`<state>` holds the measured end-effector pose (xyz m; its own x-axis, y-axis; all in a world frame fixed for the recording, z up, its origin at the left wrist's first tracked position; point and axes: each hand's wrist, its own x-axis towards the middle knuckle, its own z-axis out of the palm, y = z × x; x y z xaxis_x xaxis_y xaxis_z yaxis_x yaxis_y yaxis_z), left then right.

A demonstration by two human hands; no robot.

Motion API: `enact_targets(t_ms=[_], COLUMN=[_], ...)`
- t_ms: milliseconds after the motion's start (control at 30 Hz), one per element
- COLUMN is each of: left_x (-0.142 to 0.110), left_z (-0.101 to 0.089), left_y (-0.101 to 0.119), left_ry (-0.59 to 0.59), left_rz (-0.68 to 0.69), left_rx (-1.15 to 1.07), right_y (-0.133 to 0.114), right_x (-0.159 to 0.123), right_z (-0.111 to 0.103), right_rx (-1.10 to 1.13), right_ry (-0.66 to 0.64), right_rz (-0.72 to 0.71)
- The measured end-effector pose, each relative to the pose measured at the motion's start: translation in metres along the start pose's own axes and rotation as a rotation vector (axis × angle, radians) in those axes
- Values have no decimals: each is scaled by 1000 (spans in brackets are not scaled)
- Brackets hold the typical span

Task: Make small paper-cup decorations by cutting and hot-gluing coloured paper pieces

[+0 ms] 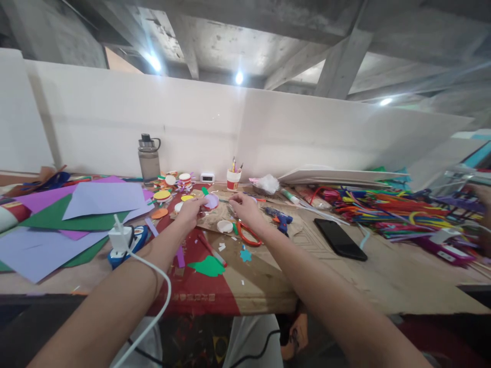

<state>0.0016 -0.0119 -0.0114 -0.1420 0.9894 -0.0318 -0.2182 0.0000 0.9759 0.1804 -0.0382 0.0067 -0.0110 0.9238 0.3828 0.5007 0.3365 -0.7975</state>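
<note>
My left hand [189, 210] is closed, pinching a small pale lilac paper disc [210, 201] with a green tab just above the cardboard work mat [264, 276]. A few centimetres to its right, my right hand [242, 206] has its fingers curled together; what it holds is too small to make out. Red-handled scissors [248, 234] lie right below the right hand, and a white round piece [224, 226] lies between the hands. A blue glue gun [281, 220] rests to the right of the right hand.
Purple and green paper sheets [88, 209] cover the left of the table, with a white charger and cable [119, 238]. A grey water bottle [149, 159] stands at the back. A black phone [339, 238] and a heap of coloured pipe cleaners [387, 207] lie right.
</note>
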Motion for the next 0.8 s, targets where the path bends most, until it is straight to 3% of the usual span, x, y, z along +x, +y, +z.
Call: enact_targets(t_ms=[267,400,533,667,800], left_x=[1,1,1,1,0], left_z=[-1,-1,-2,-1,-1], left_y=[-2,-2,-2,-5,-7], left_ry=[-20,-16,-12,-7,-24], left_rz=[33,41,52,108,224], left_rx=[62,73,68,124,241], right_y=[13,15,23,52,75], right_x=[-17,-30,-47,-62,-67], right_z=[-23,-39,-72,-99,-107], right_rx=[-251,-402,-581,-853,-913], right_ry=[-103,-96,-9,80,10], right_rz=[-169,-175,-100,35,241])
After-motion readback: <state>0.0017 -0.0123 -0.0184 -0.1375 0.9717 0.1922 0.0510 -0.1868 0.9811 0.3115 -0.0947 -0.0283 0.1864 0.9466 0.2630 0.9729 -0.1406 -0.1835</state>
